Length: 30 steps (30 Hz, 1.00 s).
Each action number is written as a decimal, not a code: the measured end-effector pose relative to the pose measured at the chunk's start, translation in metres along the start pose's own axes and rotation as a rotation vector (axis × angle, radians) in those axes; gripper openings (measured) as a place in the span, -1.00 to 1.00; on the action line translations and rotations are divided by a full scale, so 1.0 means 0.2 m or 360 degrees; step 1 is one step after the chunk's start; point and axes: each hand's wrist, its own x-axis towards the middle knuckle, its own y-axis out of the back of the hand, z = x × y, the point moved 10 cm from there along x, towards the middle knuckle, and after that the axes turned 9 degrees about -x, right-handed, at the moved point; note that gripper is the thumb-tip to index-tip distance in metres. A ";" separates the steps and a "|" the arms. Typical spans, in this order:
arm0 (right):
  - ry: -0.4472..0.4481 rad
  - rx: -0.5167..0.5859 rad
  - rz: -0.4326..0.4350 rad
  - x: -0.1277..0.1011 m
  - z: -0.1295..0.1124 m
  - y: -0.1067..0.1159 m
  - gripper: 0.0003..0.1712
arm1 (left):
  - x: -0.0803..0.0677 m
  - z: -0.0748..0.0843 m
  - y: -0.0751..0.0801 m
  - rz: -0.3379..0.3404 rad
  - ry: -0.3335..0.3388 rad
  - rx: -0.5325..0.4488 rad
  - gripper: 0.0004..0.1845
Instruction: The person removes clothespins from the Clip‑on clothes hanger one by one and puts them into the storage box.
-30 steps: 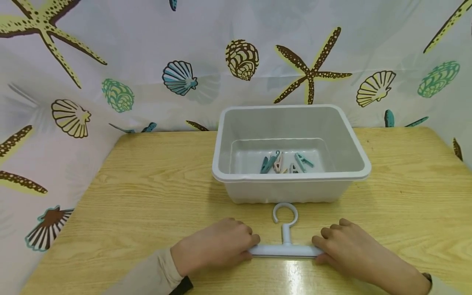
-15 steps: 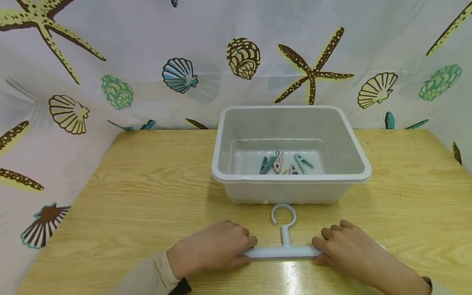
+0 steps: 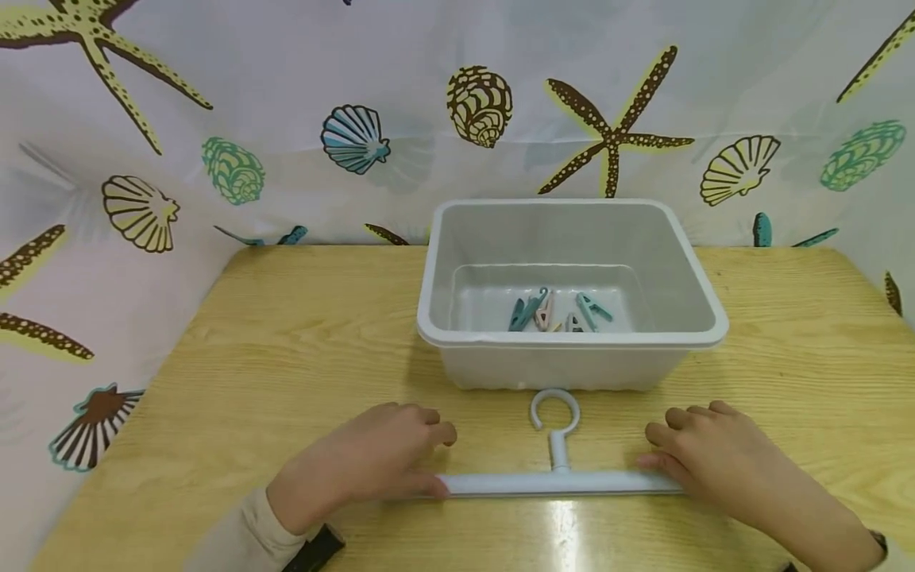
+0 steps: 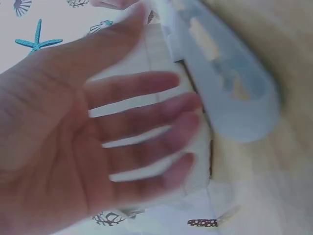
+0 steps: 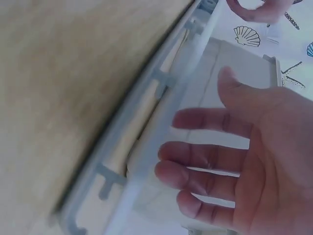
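A pale blue hanger [image 3: 557,481] lies flat on the wooden table [image 3: 286,357], its hook [image 3: 554,409] pointing at a grey plastic bin [image 3: 572,340]. My left hand [image 3: 422,453] sits at the bar's left end and my right hand [image 3: 668,449] at its right end. In the left wrist view the left hand [image 4: 146,132] has straight, spread fingers beside the hanger's rounded end [image 4: 234,98]. The right hand [image 5: 210,161] is likewise spread next to the bar [image 5: 146,112]. Neither hand grips the bar. Several clothespins [image 3: 550,311] lie in the bin.
A curtain printed with shells and starfish [image 3: 608,135] closes off the back and left side of the table. The bin stands just behind the hanger's hook. Bare wood stretches to the left of the bin and the hands.
Both hands have slid outward along the bar to its ends and their fingers have opened. More of the bar shows between them. The hanger has barely moved.
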 end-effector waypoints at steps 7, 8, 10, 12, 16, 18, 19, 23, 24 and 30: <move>0.0034 0.0099 -0.0062 0.00 -0.05 -0.04 -0.70 | 0.00 -0.09 -0.06 -0.0142 0.0201 -0.0065 -0.71; 0.0034 0.0098 -0.0050 0.00 -0.06 -0.04 -0.70 | 0.00 -0.10 -0.06 -0.0136 0.0199 -0.0072 -0.75; 0.0037 0.0095 -0.0026 0.00 -0.06 -0.04 -0.70 | 0.00 -0.11 -0.06 -0.0130 0.0207 -0.0093 -0.78; 0.0047 0.0087 0.0001 0.00 -0.06 -0.04 -0.68 | -0.01 -0.11 -0.07 -0.0120 0.0203 -0.0102 -0.76; 0.0052 0.0065 0.0052 -0.01 -0.06 -0.03 -0.71 | -0.02 -0.12 -0.08 -0.0131 0.0226 -0.0117 -0.75; 0.0043 0.0057 0.0048 -0.01 -0.06 -0.03 -0.73 | -0.03 -0.12 -0.08 -0.0132 0.0230 -0.0115 -0.75; 0.0039 0.0054 0.0039 -0.01 -0.06 -0.03 -0.75 | -0.03 -0.13 -0.08 -0.0134 0.0236 -0.0115 -0.75; 0.0019 0.0063 -0.0047 0.00 -0.04 -0.04 -0.77 | -0.04 -0.13 -0.07 -0.0130 0.0251 -0.0132 -0.75; 0.0014 0.0073 -0.0071 0.00 -0.03 -0.05 -0.78 | -0.05 -0.13 -0.07 -0.0130 0.0252 -0.0149 -0.75; -0.0075 0.0158 -0.0136 -0.01 0.09 -0.02 -0.87 | -0.09 -0.19 0.06 0.0011 0.0243 -0.0239 -0.62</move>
